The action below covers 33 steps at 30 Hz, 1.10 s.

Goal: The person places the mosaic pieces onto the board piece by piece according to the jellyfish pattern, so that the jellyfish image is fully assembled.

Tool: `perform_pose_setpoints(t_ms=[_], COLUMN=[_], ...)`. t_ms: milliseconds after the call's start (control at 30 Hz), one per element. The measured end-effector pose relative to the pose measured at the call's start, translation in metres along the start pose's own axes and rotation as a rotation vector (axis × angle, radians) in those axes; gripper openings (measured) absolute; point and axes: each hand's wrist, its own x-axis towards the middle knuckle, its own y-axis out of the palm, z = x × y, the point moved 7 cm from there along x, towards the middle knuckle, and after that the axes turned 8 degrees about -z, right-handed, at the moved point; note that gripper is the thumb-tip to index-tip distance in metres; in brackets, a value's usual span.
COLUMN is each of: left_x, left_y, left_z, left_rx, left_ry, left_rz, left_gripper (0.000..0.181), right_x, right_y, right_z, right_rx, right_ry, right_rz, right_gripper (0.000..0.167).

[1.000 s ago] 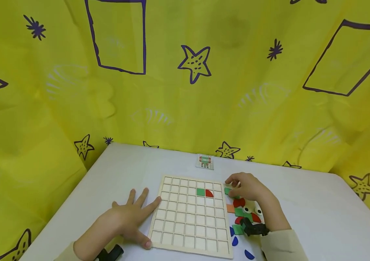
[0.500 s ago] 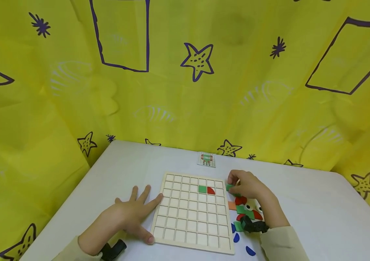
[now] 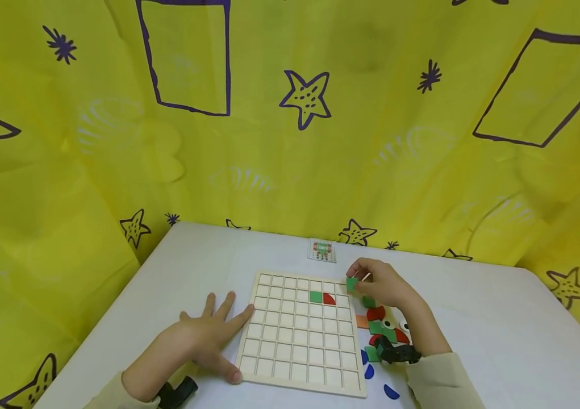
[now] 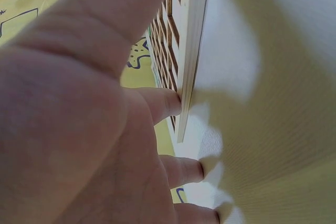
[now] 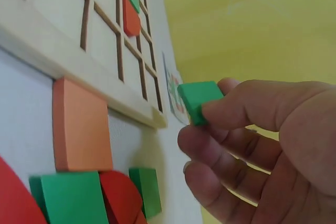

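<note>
A wooden grid board (image 3: 295, 329) lies on the white table, with a green square tile (image 3: 316, 296) and a red quarter-circle tile (image 3: 329, 299) side by side in its upper right cells. My left hand (image 3: 208, 338) spreads its fingers at the board's left edge; the thumb and a finger (image 4: 167, 104) touch the frame. Just off the board's upper right corner, my right hand (image 3: 382, 282) pinches a green square tile (image 5: 198, 98) between thumb and fingers, raised above the table. A small pattern card (image 3: 322, 250) lies behind the board.
Right of the board lie an orange tile (image 3: 362, 322), several red and green tiles, and round eye pieces (image 3: 404, 325). Blue half-circle tiles (image 3: 391, 392) lie nearer the front. A yellow patterned curtain (image 3: 300, 170) hangs behind the table.
My right hand has lifted a green square tile from beside the board and moved slightly up toward its upper right corner. The left hand stays at the board's left edge.
</note>
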Motion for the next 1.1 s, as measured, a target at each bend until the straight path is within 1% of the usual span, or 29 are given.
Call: perform_pose_setpoints(t_ms=[233, 500, 633, 833, 1100], left_x=[0.001, 0.002, 0.001, 0.001, 0.0], left_y=[0.003, 0.001, 0.001, 0.001, 0.002], left_z=[0.002, 0.0, 0.0, 0.001, 0.003], left_rx=[0.003, 0.01, 0.012, 0.023, 0.011], left_ry=[0.0, 0.009, -0.001, -0.007, -0.01], left_rz=[0.0, -0.003, 0.003, -0.003, 0.006], left_gripper=[0.122, 0.122, 0.122, 0.122, 0.122], right_x=[0.004, 0.006, 0.005, 0.006, 0.005], right_y=[0.015, 0.038, 0.045, 0.052, 0.055], right_z=[0.009, 0.023, 0.03, 0.04, 0.044], right_rx=[0.028, 0.045, 0.023, 0.007, -0.114], right_ry=[-0.013, -0.058, -0.091, -0.117, -0.129], right_rz=[-0.014, 0.049, 0.067, 0.077, 0.058], right_gripper=[0.018, 0.014, 0.013, 0.013, 0.011])
